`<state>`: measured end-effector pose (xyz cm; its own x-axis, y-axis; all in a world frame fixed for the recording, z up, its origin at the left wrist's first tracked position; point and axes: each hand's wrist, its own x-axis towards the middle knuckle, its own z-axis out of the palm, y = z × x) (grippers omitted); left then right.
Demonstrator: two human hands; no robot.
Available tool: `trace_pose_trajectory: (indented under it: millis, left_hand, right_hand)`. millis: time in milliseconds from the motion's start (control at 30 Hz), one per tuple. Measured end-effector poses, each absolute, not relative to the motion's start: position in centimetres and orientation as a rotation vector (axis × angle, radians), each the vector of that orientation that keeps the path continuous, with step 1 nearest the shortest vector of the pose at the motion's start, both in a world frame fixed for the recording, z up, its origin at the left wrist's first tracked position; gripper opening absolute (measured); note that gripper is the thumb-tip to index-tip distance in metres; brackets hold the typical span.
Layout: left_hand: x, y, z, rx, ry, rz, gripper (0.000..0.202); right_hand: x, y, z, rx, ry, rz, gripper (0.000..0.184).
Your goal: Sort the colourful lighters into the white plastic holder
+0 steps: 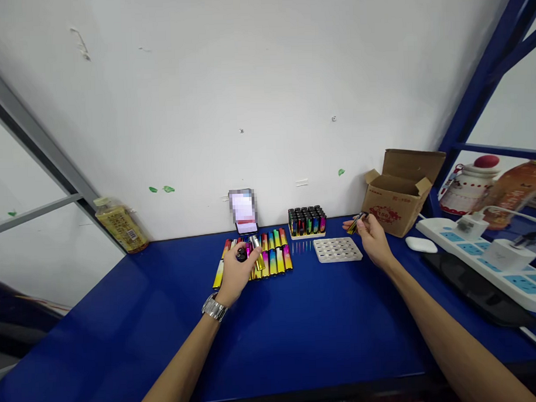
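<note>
My left hand [239,271], with a metal watch on its wrist, is closed around shiny lighters [258,255]; its fingers hide part of them. Beneath and beside it, several metallic lighters [280,262] in red, yellow, blue and pink lie in two rows on the blue table. My right hand [373,239] is closed on a small black and yellow lighter [353,225], in front of the cardboard box; how many it holds is unclear. Left of that hand lies a white tray with holes [338,258]. Between the hands, a full holder of upright black-topped lighters [307,223] stands near the wall.
A lit phone [243,209] leans on the wall behind the rows. An open cardboard box [389,209] stands at the back right, near a white case [421,244], a black phone [477,290] and a power strip [490,263]. A yellow bottle [122,225] is at far left.
</note>
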<state>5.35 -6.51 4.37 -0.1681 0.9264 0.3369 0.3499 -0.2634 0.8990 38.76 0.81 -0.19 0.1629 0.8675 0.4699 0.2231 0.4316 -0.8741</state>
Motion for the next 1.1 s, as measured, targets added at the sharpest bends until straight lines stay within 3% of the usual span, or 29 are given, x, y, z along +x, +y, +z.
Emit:
trace_pose_trajectory:
  millis: [233, 467, 667, 867, 1100]
  left_hand:
    - [4.0, -6.2, 3.4, 1.434, 1.443, 1.461, 0.031]
    - [3.7, -6.2, 3.4, 1.518, 1.473, 1.44, 0.032]
    - [3.5, -6.3, 3.5, 1.507, 1.495, 1.419, 0.033]
    - [3.5, -6.2, 3.6, 1.536, 1.496, 1.38, 0.036]
    - [3.3, -6.4, 3.8, 1.51, 1.544, 1.368, 0.035]
  right_hand:
    - [37.4, -0.5, 1.0, -1.205, -1.524, 0.332, 0.035]
    - [33.0, -2.5, 2.6, -1.418, -2.33, -0.102, 0.02]
    - [33.0, -3.1, 3.2, -1.685, -2.374, -0.084, 0.012]
    - [30.3, -0.4, 5.4, -1.538, -2.205, -0.493, 0.035]
    - [25.0, 5.2, 8.8, -1.756, -2.225, -0.493, 0.034]
